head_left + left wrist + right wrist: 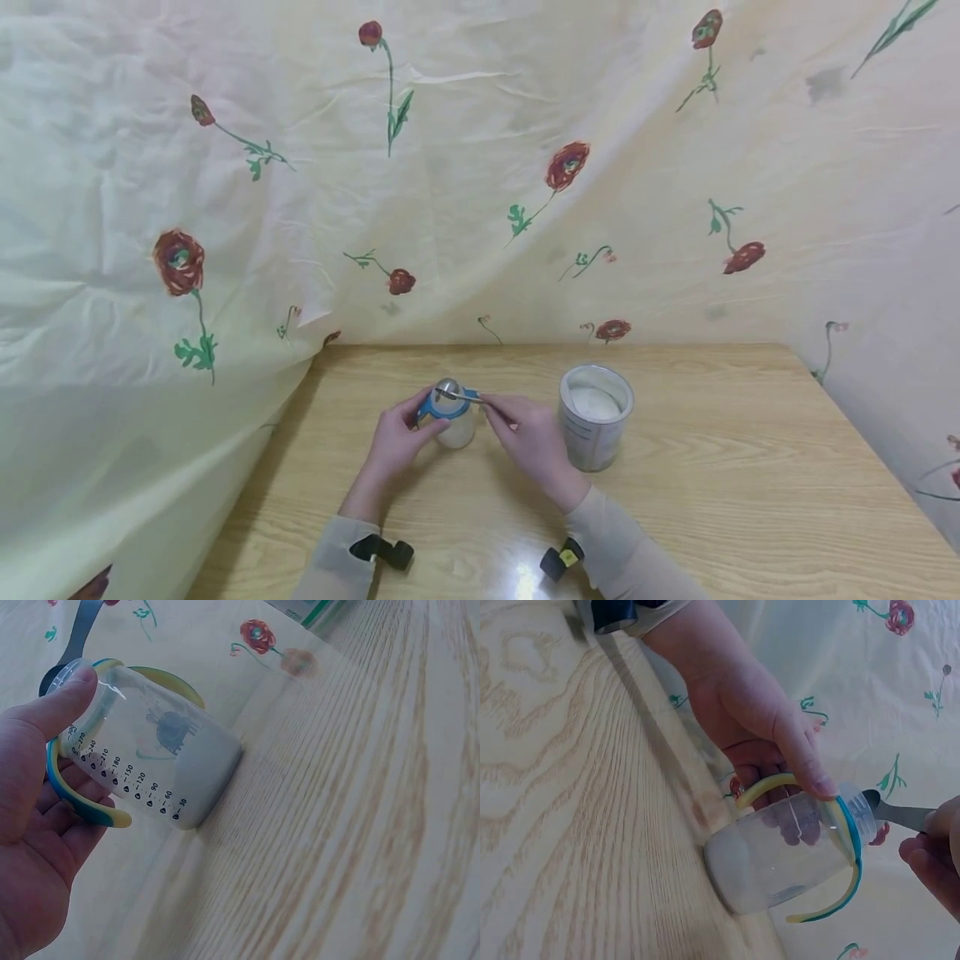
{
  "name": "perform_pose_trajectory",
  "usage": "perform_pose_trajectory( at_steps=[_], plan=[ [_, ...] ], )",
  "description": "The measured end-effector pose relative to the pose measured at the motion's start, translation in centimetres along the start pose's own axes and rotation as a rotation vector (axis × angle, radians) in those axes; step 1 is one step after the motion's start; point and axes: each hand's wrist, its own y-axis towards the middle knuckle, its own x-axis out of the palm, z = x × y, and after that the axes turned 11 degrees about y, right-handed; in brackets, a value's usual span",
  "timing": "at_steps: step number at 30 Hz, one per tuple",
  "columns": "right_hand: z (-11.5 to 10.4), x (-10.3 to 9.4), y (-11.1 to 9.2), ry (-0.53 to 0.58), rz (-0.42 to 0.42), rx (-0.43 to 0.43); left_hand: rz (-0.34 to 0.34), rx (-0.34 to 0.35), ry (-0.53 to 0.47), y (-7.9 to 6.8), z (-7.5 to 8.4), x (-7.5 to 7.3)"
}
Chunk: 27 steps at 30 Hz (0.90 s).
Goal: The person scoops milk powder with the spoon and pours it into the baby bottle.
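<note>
A clear baby bottle [456, 435] with blue and yellow side handles stands upright on the table. My left hand [396, 437] grips it around the neck, thumb near the rim in the left wrist view. A whitish fill lies in the lower part of the bottle [157, 750], beside its printed measuring scale. With my right hand [534, 440] I pinch the handle of a metal spoon [448, 388]. The spoon's bowl is right at the bottle's mouth. In the right wrist view the spoon [901, 816] reaches the clear threaded rim from the side.
Just right of my right hand stands an open can [592, 442] with white contents inside. Behind the wooden table [712, 467] hangs a cream cloth [465, 183] printed with red flowers. Part of a green and white object [306, 610] shows at the top of the left wrist view.
</note>
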Motion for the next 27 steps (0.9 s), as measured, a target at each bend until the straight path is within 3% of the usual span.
perform_pose_trajectory(
  at_steps=[7, 13, 27],
  plan=[
    [-0.16, 0.03, 0.08, -0.009, 0.024, -0.085, 0.001, -0.001, 0.002, -0.1, 0.03, -0.03],
    [-0.05, 0.14, -0.11, -0.017, 0.011, -0.048, 0.0, -0.01, -0.001, -0.13, 0.1, 0.01],
    [-0.34, 0.0, 0.01, 0.086, 0.034, 0.027, -0.005, -0.02, -0.002, -0.24, 0.34, -0.04]
  ],
)
